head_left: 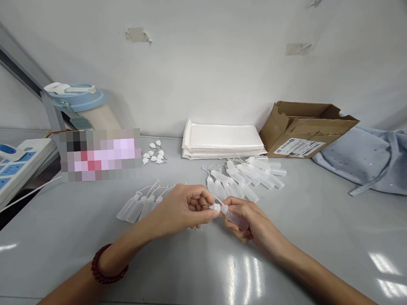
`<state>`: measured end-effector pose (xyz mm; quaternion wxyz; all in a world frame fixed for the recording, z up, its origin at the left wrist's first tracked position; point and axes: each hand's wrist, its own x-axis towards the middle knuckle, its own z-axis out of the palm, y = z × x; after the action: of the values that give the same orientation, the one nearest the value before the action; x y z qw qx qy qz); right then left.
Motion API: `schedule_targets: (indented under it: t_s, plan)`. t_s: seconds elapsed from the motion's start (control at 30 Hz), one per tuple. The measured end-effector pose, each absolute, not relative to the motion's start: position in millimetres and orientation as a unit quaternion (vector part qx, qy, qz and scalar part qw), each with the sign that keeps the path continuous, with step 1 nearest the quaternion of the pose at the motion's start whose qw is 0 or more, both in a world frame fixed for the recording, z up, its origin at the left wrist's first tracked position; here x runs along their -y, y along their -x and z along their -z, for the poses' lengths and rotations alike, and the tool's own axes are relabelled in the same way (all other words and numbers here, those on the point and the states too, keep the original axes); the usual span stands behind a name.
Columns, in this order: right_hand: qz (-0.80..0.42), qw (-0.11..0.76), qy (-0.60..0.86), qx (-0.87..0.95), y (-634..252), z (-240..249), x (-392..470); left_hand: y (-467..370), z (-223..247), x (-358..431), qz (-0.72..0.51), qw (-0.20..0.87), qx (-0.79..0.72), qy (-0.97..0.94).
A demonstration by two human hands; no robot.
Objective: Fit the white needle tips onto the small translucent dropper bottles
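Note:
Between the thumb and fingers of my left hand [187, 208] is a small white needle-tip cap [214, 208], its thin needle pointing left. My right hand [249, 218] is wrapped round a translucent squeeze bottle [237, 218], tilted with its neck toward the cap. The cap and the bottle neck are close together; I cannot tell whether they touch. Left of my hands lie several similar bottles [133, 207] with thin strap-like tails. Behind my right hand a larger group of bottles [241, 178] lies on the table. Farther back is a loose cluster of white needle-tip caps [153, 153].
A stack of white padded envelopes [223, 140] and an open cardboard box [304, 129] stand along the wall. Grey-blue cloth [377, 161] lies at the right. At the left are a power strip [11, 174], a large tumbler [85, 106] and a blurred-out item [101, 155].

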<state>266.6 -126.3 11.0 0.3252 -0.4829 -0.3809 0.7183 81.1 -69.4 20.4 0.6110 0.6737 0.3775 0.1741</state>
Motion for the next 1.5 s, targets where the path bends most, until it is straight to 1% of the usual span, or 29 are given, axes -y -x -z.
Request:
schedule_targets:
  t_s: [0.17, 0.47, 0.67, 0.8, 0.87, 1.0, 1.07, 1.17, 1.3, 1.37, 1.5]
  plan:
    - [-0.686, 0.297, 0.519, 0.414, -264, -16, 127, -81, -20, 69, -0.162, 0.611, -0.367, -0.682]
    - [-0.658, 0.314, 0.505, 0.463, -263, -9, 131, -81, -23, 72, -0.171, 0.573, -0.345, -0.724]
    - [-0.69, 0.309, 0.485, 0.439, -263, -13, 132, -80, -22, 71, -0.156, 0.601, -0.331, -0.71]
    - [-0.711, 0.317, 0.468, 0.419, -264, -13, 131, -82, -23, 72, -0.17, 0.611, -0.339, -0.695]
    - [-0.724, 0.32, 0.459, 0.404, -265, -11, 131, -83, -23, 73, -0.198, 0.585, -0.326, -0.716]
    - [-0.755, 0.326, 0.44, 0.36, -265, -6, 130, -83, -22, 73, -0.25, 0.499, -0.28, -0.781]
    - [-0.759, 0.333, 0.434, 0.353, -265, -5, 130, -83, -22, 72, -0.252, 0.519, -0.281, -0.767]
    - [-0.745, 0.344, 0.434, 0.371, -264, -6, 131, -83, -23, 71, -0.222, 0.582, -0.322, -0.713]
    - [-0.728, 0.346, 0.441, 0.394, -263, -7, 131, -85, -24, 73, -0.179, 0.588, -0.367, -0.698]
    - [-0.723, 0.348, 0.445, 0.398, -263, -6, 131, -85, -22, 76, -0.197, 0.559, -0.353, -0.723]
    - [-0.719, 0.359, 0.445, 0.394, -263, -2, 130, -85, -14, 79, -0.272, 0.406, -0.276, -0.828]
